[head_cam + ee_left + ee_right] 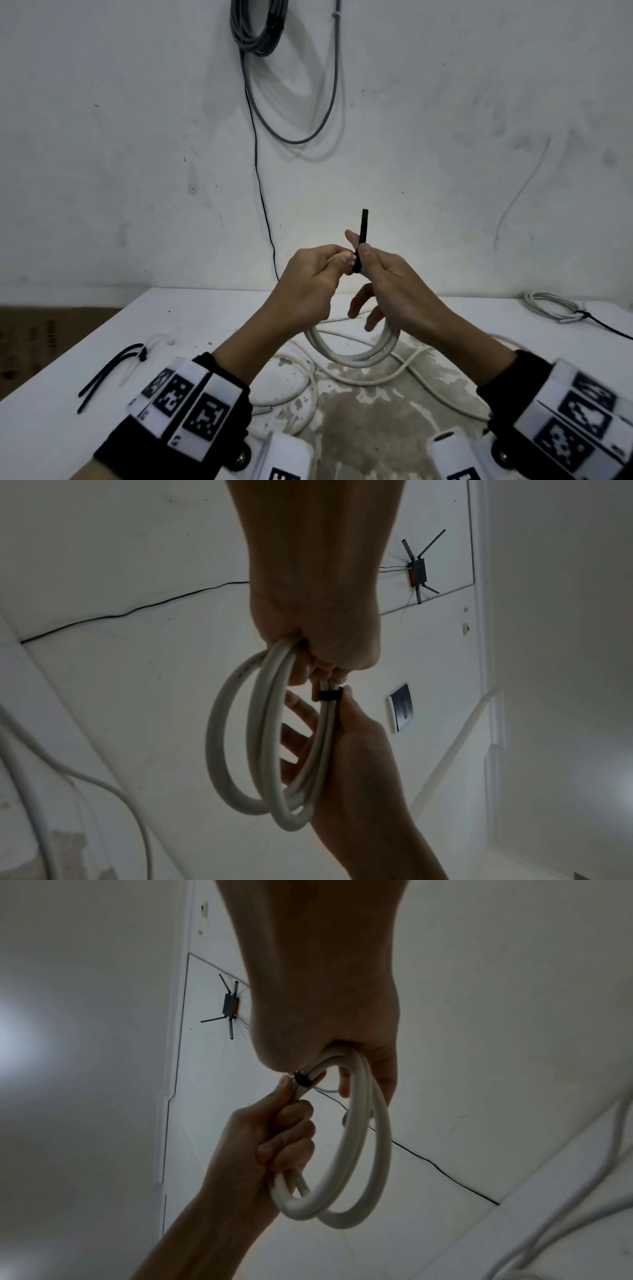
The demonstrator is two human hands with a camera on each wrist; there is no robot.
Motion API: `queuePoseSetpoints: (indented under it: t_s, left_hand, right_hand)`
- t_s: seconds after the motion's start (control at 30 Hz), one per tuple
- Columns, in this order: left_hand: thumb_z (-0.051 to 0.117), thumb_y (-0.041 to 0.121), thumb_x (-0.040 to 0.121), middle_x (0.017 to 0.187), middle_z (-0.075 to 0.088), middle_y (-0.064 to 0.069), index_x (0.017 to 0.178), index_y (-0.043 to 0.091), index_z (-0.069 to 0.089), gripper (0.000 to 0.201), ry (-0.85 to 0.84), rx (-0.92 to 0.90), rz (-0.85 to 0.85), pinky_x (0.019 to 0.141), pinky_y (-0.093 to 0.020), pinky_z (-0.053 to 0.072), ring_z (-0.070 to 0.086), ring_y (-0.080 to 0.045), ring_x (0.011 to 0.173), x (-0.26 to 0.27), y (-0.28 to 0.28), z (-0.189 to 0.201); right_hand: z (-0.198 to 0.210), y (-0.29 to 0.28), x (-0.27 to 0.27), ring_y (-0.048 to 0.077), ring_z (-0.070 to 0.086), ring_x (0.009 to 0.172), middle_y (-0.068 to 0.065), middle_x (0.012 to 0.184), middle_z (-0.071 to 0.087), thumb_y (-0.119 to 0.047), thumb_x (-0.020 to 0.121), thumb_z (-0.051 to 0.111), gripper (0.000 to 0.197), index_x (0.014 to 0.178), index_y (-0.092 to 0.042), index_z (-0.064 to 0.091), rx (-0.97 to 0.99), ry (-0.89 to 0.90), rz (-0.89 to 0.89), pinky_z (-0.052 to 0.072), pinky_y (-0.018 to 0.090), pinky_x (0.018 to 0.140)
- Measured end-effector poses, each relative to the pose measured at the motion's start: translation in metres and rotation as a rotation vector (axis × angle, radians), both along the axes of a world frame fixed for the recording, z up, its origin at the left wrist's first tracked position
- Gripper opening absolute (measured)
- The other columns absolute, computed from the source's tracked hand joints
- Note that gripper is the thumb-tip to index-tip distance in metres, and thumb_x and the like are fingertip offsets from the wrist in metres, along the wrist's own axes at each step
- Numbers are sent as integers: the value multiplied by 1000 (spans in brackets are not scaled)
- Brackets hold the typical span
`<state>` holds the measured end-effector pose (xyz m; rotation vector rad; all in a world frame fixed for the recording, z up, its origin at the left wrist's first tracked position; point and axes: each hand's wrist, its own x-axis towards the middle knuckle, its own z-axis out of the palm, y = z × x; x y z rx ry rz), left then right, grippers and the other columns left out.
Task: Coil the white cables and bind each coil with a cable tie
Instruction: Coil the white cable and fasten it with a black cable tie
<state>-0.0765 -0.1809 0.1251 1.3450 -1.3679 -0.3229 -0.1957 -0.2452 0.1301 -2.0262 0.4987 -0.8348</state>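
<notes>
I hold a white cable coil [354,356] up above the table [205,318]; its loops hang below my hands. My left hand [329,263] grips the top of the coil in a fist, seen from below in the right wrist view as the left hand [281,1134] around the coil [363,1150]. A black cable tie [362,236] is wrapped round the bundled strands, its tail sticking straight up. My right hand [359,246] pinches that tail between thumb and forefinger, its other fingers loose. The left wrist view shows the tie's band [330,695] around the coil [236,739].
Two spare black cable ties [113,371] lie at the table's left. A tied coil [551,306] lies at the far right. Loose white cable [308,380] trails across the worn tabletop under my hands. Grey cables [257,27] hang on the wall behind.
</notes>
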Motion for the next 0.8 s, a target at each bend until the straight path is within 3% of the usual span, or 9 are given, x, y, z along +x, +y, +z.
queuePoseSetpoints:
  t_s: [0.07, 0.1, 0.17, 0.23, 0.27, 0.37, 0.5, 0.67, 0.8]
  left_hand:
    - [42, 18, 98, 39, 30, 10, 92, 7, 66, 27, -16, 34, -7, 41, -21, 24, 27, -9, 39, -1, -1, 0]
    - [42, 17, 98, 38, 30, 11, 92, 9, 65, 26, -25, 42, -15, 41, -21, 24, 27, -8, 38, -1, -1, 1]
    - [41, 17, 99, 42, 29, 12, 89, 13, 64, 26, -16, 63, -41, 39, -20, 23, 25, -7, 37, 1, 0, 0]
    - [41, 17, 99, 49, 26, 5, 91, 15, 65, 25, 34, 76, -81, 39, -19, 20, 22, -8, 39, 3, 4, 1]
    - [41, 17, 99, 52, 25, 3, 94, 14, 65, 25, 55, 83, -98, 39, -20, 19, 21, -8, 40, 4, 6, 2]
    - [41, 17, 99, 54, 23, 2, 105, 12, 64, 25, 61, 90, -127, 38, -18, 20, 20, -8, 40, 5, 9, 7]
    - [42, 16, 99, 55, 20, 0, 120, 19, 60, 28, 22, 128, -173, 39, -18, 19, 18, -9, 42, 5, 12, 12]
    - [43, 13, 98, 51, 21, 5, 116, 15, 64, 27, 4, 117, -209, 37, -18, 19, 18, -9, 41, 2, 15, 13]
    - [43, 14, 98, 52, 20, 0, 110, 9, 66, 26, -43, 150, -229, 38, -20, 17, 16, -13, 43, 2, 13, 11]
  right_hand:
    - [-2, -2, -3, 16, 60, 73, -16, 115, 51, -38, 101, 22, 43, 144, -35, 28, -44, 55, -12, 54, 31, 50]
    - [-2, -3, -5, 15, 58, 78, -15, 110, 50, -40, 100, 22, 42, 142, -40, 29, -55, 77, -14, 55, 28, 53]
    - [2, -8, -8, 8, 56, 86, -16, 106, 50, -41, 99, 26, 36, 132, -45, 41, -56, 101, 20, 52, 23, 63]
    - [7, -14, -9, -2, 60, 86, -21, 97, 60, -33, 97, 40, 27, 114, -33, 61, 42, 9, 71, 47, 18, 70]
    - [8, -16, -9, -3, 63, 81, -16, 89, 67, -28, 94, 50, 23, 104, -23, 69, 123, -72, 62, 46, 18, 69]
    - [12, -21, -5, 12, 65, 74, 4, 77, 72, -23, 83, 66, 18, 85, -7, 74, 372, -233, 26, 48, 25, 60]
    - [18, -24, -1, 18, 67, 63, 8, 71, 70, -9, 78, 69, 8, 78, -1, 68, 692, -367, 15, 52, 25, 51]
    - [26, -29, 8, 21, 64, 57, 13, 65, 65, 6, 77, 64, 4, 73, 5, 62, 725, -375, -44, 54, 28, 54]
    - [22, -30, 11, 24, 62, 57, 14, 62, 63, 8, 76, 64, 9, 68, 6, 62, 656, -355, -124, 55, 31, 56]
